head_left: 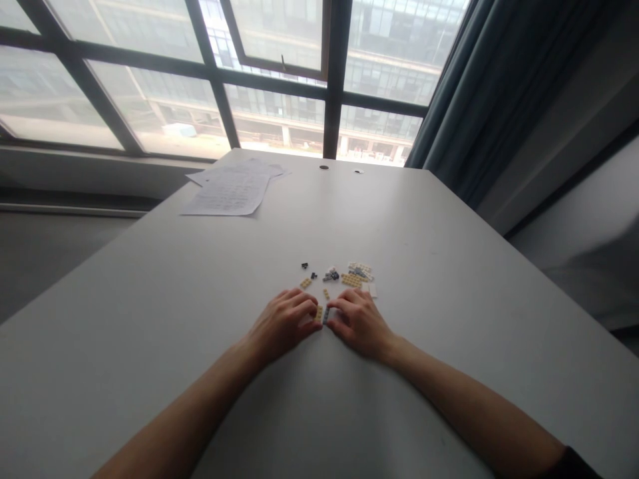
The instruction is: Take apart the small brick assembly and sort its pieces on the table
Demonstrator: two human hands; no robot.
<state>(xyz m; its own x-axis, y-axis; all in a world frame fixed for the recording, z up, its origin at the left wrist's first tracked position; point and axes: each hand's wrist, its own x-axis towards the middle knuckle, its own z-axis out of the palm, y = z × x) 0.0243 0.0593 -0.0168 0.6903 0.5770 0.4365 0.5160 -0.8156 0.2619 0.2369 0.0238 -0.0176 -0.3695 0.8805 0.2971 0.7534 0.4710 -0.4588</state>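
Though hands (287, 316) (357, 321) adjacent, edges (122, 237) (table's (170, 319)) distant.

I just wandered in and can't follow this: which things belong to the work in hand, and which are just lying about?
Part of the work:
- tan piece, in the left fingers
- grey piece, in the right fingers
- loose small pieces just beyond, probably

Apparently just lying about:
- papers, farther off to the left

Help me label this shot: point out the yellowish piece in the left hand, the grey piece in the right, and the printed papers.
Yellowish piece (319, 313): head view, on its studded face.
Grey piece (326, 315): head view, mid-length.
Printed papers (230, 195): head view, nearest sheet's face.
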